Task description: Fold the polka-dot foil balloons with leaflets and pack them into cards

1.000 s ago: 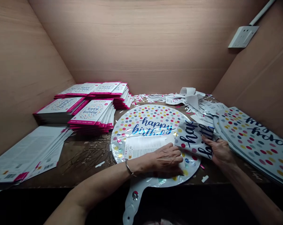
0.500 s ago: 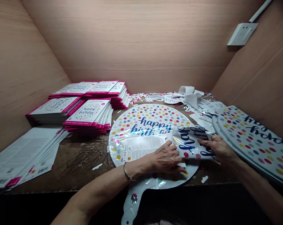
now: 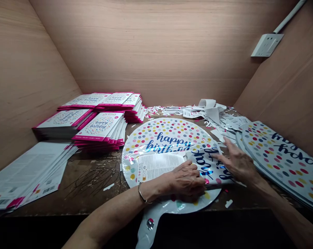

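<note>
A round foil balloon (image 3: 146, 133) with coloured dots and blue "happy birthday" lettering lies flat on the table, its tail pointing towards me. Over its lower half lies a white printed card (image 3: 156, 164), back side up. A folded foil balloon (image 3: 202, 160) with the same lettering lies by the card's right end. My left hand (image 3: 189, 178), a bangle on its wrist, is closed over the lower edge where card and folded foil meet; its fingertips are partly hidden. My right hand (image 3: 238, 162) has its fingers apart at the folded balloon's right edge.
Several stacks of pink-edged birthday packets (image 3: 99, 126) stand at the left, with loose printed cards (image 3: 29, 169) in front. Paper scraps (image 3: 216, 114) lie along the back. More flat balloons (image 3: 283, 155) are stacked at the right. Wooden panels enclose the table, with a socket (image 3: 267, 45) at upper right.
My right hand has let go of the folded balloon's right end and opened its fingers. The folded foil now lies flatter. My left hand stays on it, and the view has shifted slightly.
</note>
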Motion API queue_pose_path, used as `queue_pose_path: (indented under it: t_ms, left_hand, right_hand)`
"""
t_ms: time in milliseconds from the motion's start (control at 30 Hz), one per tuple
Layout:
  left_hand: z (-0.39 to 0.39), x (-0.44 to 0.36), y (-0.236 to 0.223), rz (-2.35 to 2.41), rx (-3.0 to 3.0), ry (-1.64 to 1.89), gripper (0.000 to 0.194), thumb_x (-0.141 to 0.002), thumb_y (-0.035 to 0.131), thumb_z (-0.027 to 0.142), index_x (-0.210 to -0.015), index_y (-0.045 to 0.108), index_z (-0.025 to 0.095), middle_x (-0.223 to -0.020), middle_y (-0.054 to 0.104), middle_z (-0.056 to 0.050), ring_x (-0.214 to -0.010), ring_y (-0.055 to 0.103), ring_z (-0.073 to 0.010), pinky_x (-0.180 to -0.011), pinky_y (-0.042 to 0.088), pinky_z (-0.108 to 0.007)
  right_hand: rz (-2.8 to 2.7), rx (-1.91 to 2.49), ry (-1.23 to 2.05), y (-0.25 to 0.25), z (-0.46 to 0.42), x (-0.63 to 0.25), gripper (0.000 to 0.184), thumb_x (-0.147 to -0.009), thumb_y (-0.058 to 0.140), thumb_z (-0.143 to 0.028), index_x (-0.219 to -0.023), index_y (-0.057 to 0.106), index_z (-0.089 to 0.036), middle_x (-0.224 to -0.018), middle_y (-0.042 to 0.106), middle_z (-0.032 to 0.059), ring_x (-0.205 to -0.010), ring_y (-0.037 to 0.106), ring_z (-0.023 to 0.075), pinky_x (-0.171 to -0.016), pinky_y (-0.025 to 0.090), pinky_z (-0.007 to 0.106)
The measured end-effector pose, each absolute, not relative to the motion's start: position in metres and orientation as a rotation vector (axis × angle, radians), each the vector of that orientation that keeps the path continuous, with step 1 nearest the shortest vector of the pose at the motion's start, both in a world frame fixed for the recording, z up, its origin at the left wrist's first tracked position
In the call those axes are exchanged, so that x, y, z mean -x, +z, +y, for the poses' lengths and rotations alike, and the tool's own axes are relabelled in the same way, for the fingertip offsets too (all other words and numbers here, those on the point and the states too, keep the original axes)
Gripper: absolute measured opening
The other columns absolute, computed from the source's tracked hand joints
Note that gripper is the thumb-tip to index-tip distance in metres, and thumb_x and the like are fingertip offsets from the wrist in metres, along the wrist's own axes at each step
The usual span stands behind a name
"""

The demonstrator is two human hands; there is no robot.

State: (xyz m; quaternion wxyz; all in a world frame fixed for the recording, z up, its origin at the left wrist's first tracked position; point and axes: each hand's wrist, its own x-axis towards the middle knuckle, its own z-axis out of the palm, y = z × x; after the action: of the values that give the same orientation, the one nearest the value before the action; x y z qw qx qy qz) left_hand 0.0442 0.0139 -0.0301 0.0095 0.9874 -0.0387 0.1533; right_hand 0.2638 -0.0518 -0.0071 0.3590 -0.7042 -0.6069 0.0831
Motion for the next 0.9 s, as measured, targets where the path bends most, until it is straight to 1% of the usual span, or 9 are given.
queue_pose_path:
  t_ms: [67, 100, 200, 333, 500, 567, 667, 767, 900]
  left_hand:
    - [0.014, -0.044, -0.031, -0.135, -3.084, 0.474, 0.023, -0.087, 0.045, 0.036, -0.076, 0.055, 0.019, -0.064, 0.055, -0.001, -0.064, 0.046, -0.0159, -0.066, 0.031, -0.034]
    - [0.015, -0.044, -0.032, -0.145, -3.08, 0.488, 0.023, -0.087, 0.044, 0.036, -0.076, 0.056, 0.019, -0.065, 0.055, -0.001, -0.065, 0.047, -0.0163, -0.067, 0.032, -0.034]
    - [0.016, -0.044, -0.034, -0.176, -3.022, 0.626, 0.031, -0.088, 0.043, 0.043, -0.08, 0.058, 0.017, -0.071, 0.059, -0.004, -0.076, 0.051, -0.0183, -0.079, 0.035, -0.035]
    - [0.017, -0.045, -0.036, -0.217, -2.94, 0.772, 0.035, -0.086, 0.045, 0.046, -0.082, 0.059, 0.015, -0.084, 0.062, -0.007, -0.089, 0.052, -0.0197, -0.088, 0.037, -0.033]
    - [0.016, -0.045, -0.031, -0.172, -2.934, 0.648, 0.035, -0.087, 0.043, 0.044, -0.078, 0.06, 0.015, -0.081, 0.063, -0.006, -0.084, 0.054, -0.0189, -0.085, 0.039, -0.033]
    - [0.015, -0.043, -0.028, -0.142, -2.943, 0.586, 0.033, -0.087, 0.043, 0.042, -0.08, 0.061, 0.016, -0.085, 0.064, -0.007, -0.085, 0.054, -0.0196, -0.086, 0.039, -0.033]
    - [0.013, -0.04, -0.023, -0.162, -2.965, 0.507, 0.029, -0.088, 0.039, 0.035, -0.087, 0.061, 0.017, -0.098, 0.063, -0.007, -0.094, 0.053, -0.0196, -0.091, 0.037, -0.031]
    - [0.01, -0.038, -0.016, -0.279, -3.0, 0.411, 0.029, -0.089, 0.036, 0.03, -0.087, 0.062, 0.017, -0.102, 0.061, -0.006, -0.098, 0.052, -0.0185, -0.095, 0.034, -0.029]
    - [0.006, -0.035, -0.003, -0.332, -3.021, 0.311, 0.036, -0.09, 0.034, 0.04, -0.08, 0.062, 0.019, -0.095, 0.063, -0.005, -0.095, 0.053, -0.0187, -0.095, 0.035, -0.029]
  right_hand:
    - [-1.935, 1.569, -0.141, 0.002, -0.054, -0.256, 0.058, -0.081, 0.058, -0.033, -0.135, 0.039, -0.023, -0.136, 0.042, 0.0105, -0.126, 0.034, 0.0308, -0.104, 0.028, 0.05]
    - [-2.158, 1.428, -0.153, 0.002, -0.054, -0.251, 0.055, -0.085, 0.054, -0.03, -0.136, 0.036, -0.025, -0.138, 0.04, 0.0083, -0.129, 0.031, 0.028, -0.107, 0.023, 0.049]
    - [-2.609, 1.22, 0.147, -0.011, -0.051, -0.239, 0.049, -0.091, 0.042, -0.028, -0.139, 0.031, -0.025, -0.139, 0.039, 0.0054, -0.131, 0.028, 0.0219, -0.109, 0.021, 0.046]
    - [-2.613, 1.39, 0.248, -0.035, -0.043, -0.234, 0.043, -0.094, 0.036, -0.033, -0.136, 0.036, -0.026, -0.144, 0.03, 0.0038, -0.133, 0.023, 0.0212, -0.109, 0.018, 0.047]
    - [-2.601, 1.434, 0.227, -0.035, -0.044, -0.218, 0.049, -0.088, 0.046, -0.032, -0.136, 0.038, -0.022, -0.144, 0.029, 0.0073, -0.133, 0.022, 0.0231, -0.109, 0.018, 0.046]
    - [-2.577, 1.437, 0.264, -0.03, -0.05, -0.209, 0.054, -0.083, 0.053, -0.036, -0.134, 0.041, -0.023, -0.143, 0.031, 0.0086, -0.133, 0.022, 0.0259, -0.108, 0.018, 0.049]
    - [-2.571, 1.393, 0.394, -0.022, -0.062, -0.196, 0.041, -0.083, 0.054, -0.035, -0.123, 0.053, -0.033, -0.139, 0.04, 0.0026, -0.132, 0.024, 0.0261, -0.108, 0.013, 0.052]
    - [-2.568, 1.339, 0.543, -0.013, -0.071, -0.188, 0.033, -0.084, 0.054, -0.034, -0.116, 0.057, -0.039, -0.131, 0.049, -0.0019, -0.126, 0.035, 0.0233, -0.109, 0.004, 0.052]
    - [-2.459, 1.279, 0.732, -0.008, -0.07, -0.182, 0.032, -0.084, 0.053, -0.036, -0.115, 0.06, -0.033, -0.123, 0.056, 0.0014, -0.119, 0.043, 0.0237, -0.109, 0.005, 0.052]
